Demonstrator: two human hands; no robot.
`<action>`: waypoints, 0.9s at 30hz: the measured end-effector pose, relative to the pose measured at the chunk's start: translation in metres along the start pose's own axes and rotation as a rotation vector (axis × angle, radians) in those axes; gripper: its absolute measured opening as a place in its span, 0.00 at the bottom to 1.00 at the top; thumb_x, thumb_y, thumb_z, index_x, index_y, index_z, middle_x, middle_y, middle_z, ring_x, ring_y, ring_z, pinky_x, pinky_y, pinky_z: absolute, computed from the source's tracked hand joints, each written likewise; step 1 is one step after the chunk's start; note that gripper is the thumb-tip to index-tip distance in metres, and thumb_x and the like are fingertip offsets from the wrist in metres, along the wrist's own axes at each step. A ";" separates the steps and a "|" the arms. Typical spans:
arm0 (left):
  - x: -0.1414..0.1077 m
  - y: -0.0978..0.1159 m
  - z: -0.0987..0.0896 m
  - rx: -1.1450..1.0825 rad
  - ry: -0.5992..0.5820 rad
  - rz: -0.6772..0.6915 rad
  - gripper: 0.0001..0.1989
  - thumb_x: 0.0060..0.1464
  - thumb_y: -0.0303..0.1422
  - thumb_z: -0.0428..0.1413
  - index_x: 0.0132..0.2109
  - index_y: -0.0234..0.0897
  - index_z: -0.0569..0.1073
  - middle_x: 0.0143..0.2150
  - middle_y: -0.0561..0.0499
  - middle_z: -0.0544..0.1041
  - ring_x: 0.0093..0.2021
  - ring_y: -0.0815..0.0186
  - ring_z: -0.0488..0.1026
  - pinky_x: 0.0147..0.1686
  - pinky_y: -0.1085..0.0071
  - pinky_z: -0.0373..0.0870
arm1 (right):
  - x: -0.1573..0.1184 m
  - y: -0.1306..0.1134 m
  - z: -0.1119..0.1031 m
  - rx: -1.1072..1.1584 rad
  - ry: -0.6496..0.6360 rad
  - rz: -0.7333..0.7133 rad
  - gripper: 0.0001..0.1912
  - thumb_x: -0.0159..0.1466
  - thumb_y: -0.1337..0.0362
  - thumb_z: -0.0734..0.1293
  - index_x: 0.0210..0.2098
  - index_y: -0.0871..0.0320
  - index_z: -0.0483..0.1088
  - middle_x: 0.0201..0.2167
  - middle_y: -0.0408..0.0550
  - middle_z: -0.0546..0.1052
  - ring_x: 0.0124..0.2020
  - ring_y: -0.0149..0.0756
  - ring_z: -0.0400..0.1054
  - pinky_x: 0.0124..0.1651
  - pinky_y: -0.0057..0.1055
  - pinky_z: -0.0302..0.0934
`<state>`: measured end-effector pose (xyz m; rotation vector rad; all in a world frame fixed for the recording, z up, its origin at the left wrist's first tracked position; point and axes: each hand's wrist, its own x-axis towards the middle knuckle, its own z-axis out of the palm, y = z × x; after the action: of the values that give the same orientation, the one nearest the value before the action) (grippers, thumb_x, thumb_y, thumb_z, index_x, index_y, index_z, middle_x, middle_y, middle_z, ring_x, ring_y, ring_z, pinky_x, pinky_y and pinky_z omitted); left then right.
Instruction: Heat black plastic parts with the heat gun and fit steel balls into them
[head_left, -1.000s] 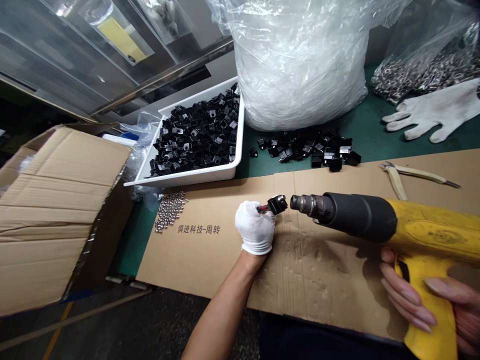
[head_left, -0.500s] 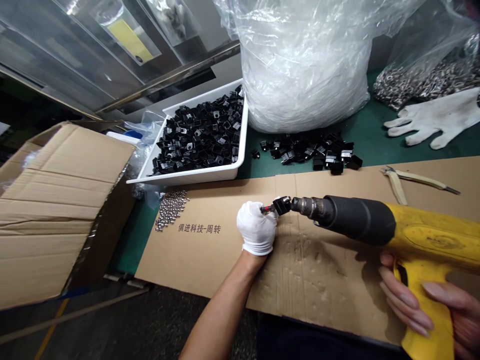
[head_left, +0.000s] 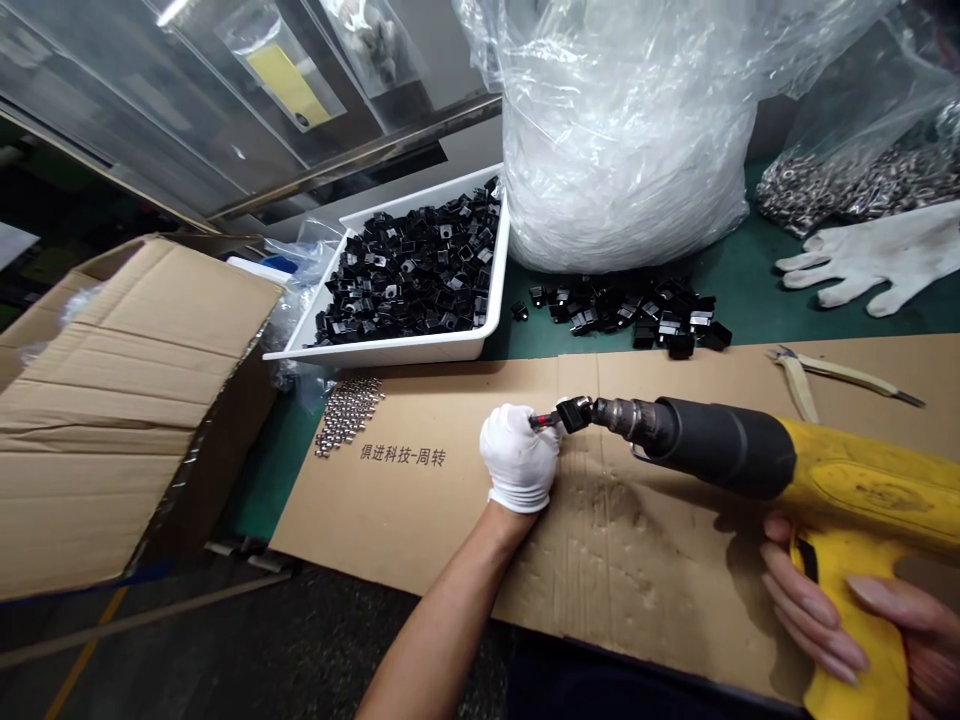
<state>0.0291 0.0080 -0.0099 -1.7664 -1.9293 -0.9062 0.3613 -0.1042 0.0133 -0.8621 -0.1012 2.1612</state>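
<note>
My left hand (head_left: 520, 455), in a white glove, is closed round a thin tool with a red band (head_left: 541, 421). At the tool's tip sits a small black part (head_left: 575, 413), tilted, with a bit of metal at its right end. My bare right hand (head_left: 832, 610) is wrapped round the handle of a yellow heat gun (head_left: 862, 490). The gun's metal nozzle (head_left: 626, 418) points left, its end right beside the black part; whether they touch I cannot tell.
A white tray (head_left: 491, 315) of black parts stands behind, with loose black parts (head_left: 645, 310) beside it. Small metal pieces (head_left: 349, 415) lie on the cardboard (head_left: 420, 520). Pliers (head_left: 847, 372), a white glove (head_left: 877, 260), a large plastic bag (head_left: 622, 150) and a carton (head_left: 135, 380) surround the area.
The whole view has shifted slightly, so most things appear a little further right. Both hands keep their holds, and the nozzle stays beside the black part.
</note>
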 end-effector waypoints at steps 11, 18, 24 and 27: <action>0.007 0.006 -0.002 0.057 0.095 0.120 0.16 0.66 0.44 0.57 0.32 0.43 0.67 0.24 0.53 0.66 0.25 0.61 0.62 0.29 0.64 0.56 | -0.001 -0.001 0.000 0.004 0.036 0.015 0.20 0.60 0.52 0.76 0.49 0.52 0.76 0.28 0.45 0.71 0.20 0.29 0.59 0.23 0.30 0.55; 0.007 0.007 -0.003 0.071 0.096 0.116 0.15 0.67 0.43 0.56 0.32 0.42 0.67 0.24 0.53 0.66 0.25 0.62 0.62 0.29 0.64 0.56 | -0.001 -0.001 0.001 0.016 0.042 0.001 0.20 0.60 0.53 0.76 0.49 0.52 0.76 0.27 0.45 0.70 0.20 0.30 0.59 0.23 0.31 0.52; 0.008 0.008 -0.004 0.079 0.093 0.115 0.16 0.68 0.42 0.54 0.31 0.42 0.67 0.24 0.52 0.66 0.25 0.61 0.62 0.29 0.64 0.57 | -0.002 0.000 0.007 0.041 0.059 -0.013 0.19 0.59 0.55 0.76 0.48 0.52 0.76 0.26 0.46 0.70 0.20 0.30 0.58 0.22 0.32 0.49; 0.009 0.008 -0.004 0.086 0.093 0.121 0.16 0.68 0.42 0.53 0.31 0.42 0.67 0.24 0.52 0.66 0.25 0.61 0.62 0.29 0.64 0.58 | -0.003 0.000 0.009 0.042 0.067 -0.009 0.19 0.58 0.55 0.76 0.47 0.52 0.77 0.26 0.46 0.70 0.20 0.30 0.57 0.23 0.32 0.49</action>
<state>0.0353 0.0116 0.0005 -1.7391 -1.7562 -0.8358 0.3573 -0.1042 0.0224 -0.9075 -0.0262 2.1160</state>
